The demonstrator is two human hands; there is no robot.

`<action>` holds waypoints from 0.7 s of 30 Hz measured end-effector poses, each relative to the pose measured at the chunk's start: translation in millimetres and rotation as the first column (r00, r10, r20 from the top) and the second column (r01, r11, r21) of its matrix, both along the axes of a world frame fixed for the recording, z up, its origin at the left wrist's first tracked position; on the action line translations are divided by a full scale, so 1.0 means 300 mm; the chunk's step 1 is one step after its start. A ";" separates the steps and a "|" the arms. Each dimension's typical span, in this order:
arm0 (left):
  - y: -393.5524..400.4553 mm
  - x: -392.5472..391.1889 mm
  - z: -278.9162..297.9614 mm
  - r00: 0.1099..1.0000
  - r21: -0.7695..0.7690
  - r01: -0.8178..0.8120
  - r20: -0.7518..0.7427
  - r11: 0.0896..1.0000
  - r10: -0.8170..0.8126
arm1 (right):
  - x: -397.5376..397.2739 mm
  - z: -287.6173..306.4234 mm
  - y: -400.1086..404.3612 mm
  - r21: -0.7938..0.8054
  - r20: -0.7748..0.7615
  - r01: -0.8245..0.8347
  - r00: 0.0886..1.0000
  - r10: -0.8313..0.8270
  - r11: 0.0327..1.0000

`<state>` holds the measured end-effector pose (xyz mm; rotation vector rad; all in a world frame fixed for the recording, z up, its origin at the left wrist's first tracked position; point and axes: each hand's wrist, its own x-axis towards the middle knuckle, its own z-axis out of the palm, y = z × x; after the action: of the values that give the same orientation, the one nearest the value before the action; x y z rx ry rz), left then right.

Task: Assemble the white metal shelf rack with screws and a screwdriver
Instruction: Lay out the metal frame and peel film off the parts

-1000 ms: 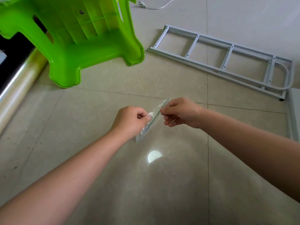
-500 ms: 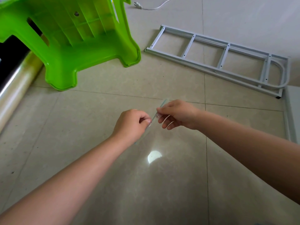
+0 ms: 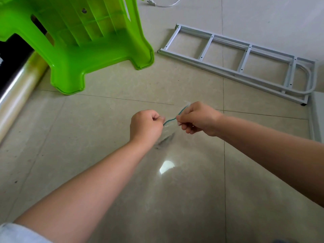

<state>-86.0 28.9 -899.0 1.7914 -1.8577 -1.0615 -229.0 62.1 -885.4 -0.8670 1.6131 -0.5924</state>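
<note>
Clear, limp plastic bag (image 3: 167, 132) with green zip strip, feather-light and slippery, pinched mid-air above the floor (image 3: 105, 120) between left hand (image 3: 146, 128) and right hand (image 3: 197, 118), best taken at the stiffer zip edge; white rack frame (image 3: 245, 62) flat beyond.

Lighting: bright, even, diffuse daylight quality. Glare: one round white hotspot on the glossy floor tiles (image 3: 192, 199), with a paler sheen spreading around it. Shadows: soft and faint under the green stool (image 3: 78, 50) and the white rack frame (image 3: 245, 64). Focus: sharp throughout; clear plastic bag (image 3: 166, 132) slightly smeared. Distortion: wide-angle bowing of tile lines near edges.
</note>
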 end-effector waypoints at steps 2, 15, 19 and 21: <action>-0.018 -0.001 -0.005 1.000 0.008 -0.011 -0.012 1.000 0.011 | -0.007 0.008 -0.001 0.006 -0.017 -0.021 1.000 0.022 1.000; 0.018 0.018 0.002 0.905 0.060 0.425 -0.010 0.903 -0.425 | -0.035 -0.018 0.016 0.064 0.077 -0.005 0.997 0.000 0.998; 0.026 0.016 0.000 0.897 -0.044 0.441 0.054 0.896 -0.439 | -0.018 -0.020 0.012 0.118 0.219 0.007 0.975 -0.032 0.993; 0.025 0.015 -0.001 0.905 -0.070 0.423 0.072 0.903 -0.419 | -0.008 -0.021 0.016 0.083 0.183 0.013 0.983 -0.028 0.996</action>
<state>-81.6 36.5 -899.4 1.4144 -2.3561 -1.0600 -231.4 67.0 -891.7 -0.7148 1.4693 -0.5996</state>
